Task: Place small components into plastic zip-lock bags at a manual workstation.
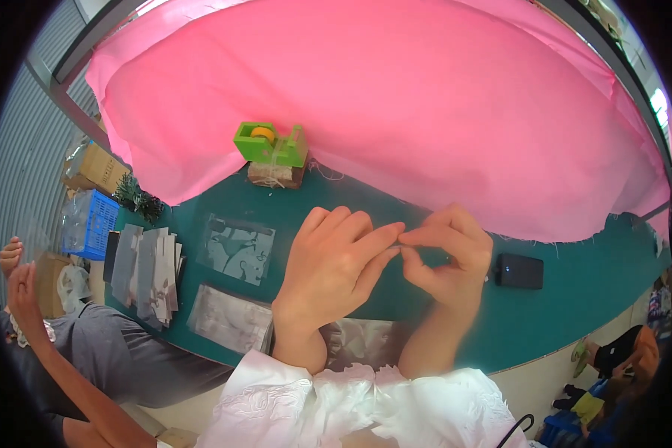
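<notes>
Over the middle of the green table, my left hand [332, 261] and my right hand [452, 250] meet fingertip to fingertip. Each one is closed in a pinch. Whatever lies between the fingers is thin and pale, too small to name. Below my wrists a greyish shiny printed sheet [362, 342] is partly covered by my forearms and white sleeves. To the left of my left hand lies a clear printed plastic sheet [239, 250]. Nearer the front edge sits a stack of similar sheets [230, 319].
A green tape dispenser [293, 147] rests on a wood block [276, 175], by a draped pink cloth [396, 97]. A black box-shaped device [520, 271] lies right; fanned stacks [151, 276] and a blue crate [101, 224] stand left. Another person's hands [21, 280] are raised at far left.
</notes>
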Tool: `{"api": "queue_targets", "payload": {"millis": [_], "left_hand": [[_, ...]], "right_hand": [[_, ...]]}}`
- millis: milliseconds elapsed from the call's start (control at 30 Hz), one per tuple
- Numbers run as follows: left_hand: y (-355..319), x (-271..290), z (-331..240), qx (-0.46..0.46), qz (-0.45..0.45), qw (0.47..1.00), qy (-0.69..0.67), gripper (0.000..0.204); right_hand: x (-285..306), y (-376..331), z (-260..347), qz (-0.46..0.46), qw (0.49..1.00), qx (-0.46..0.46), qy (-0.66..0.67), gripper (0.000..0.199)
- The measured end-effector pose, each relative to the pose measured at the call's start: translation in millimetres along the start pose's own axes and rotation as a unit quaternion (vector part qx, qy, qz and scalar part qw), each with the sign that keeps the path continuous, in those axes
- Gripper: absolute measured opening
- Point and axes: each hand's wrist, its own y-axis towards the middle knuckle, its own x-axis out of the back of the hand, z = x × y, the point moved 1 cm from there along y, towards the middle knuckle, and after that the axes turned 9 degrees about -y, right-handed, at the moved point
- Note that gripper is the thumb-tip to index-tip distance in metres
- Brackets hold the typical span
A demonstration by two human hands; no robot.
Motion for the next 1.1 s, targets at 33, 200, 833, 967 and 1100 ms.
{"api": "queue_targets", "payload": {"millis": [33,200,833,967,1100], "left_hand": [[0,0,-1,0.008,0.016,1.0,0.012,0.025],[-2,-2,4,0.02,0.06,0.998,0.009,0.019],[-12,12,20,0.052,0.094,0.992,-0.06,0.024],[-7,16,18,0.083,0.081,0.991,-0.07,0.023],[-11,9,27,0.071,0.08,0.986,-0.125,0.022]], "right_hand": [[0,0,-2,0.003,1.0,-0.002,0.0,0.029],[-1,1,-6,0.012,1.0,-0.001,0.013,0.026],[5,2,-5,0.049,0.996,-0.049,0.053,0.022],[3,0,-10,0.045,0.996,-0.058,0.059,0.021],[9,0,-13,0.049,0.995,-0.07,0.048,0.02]]}}
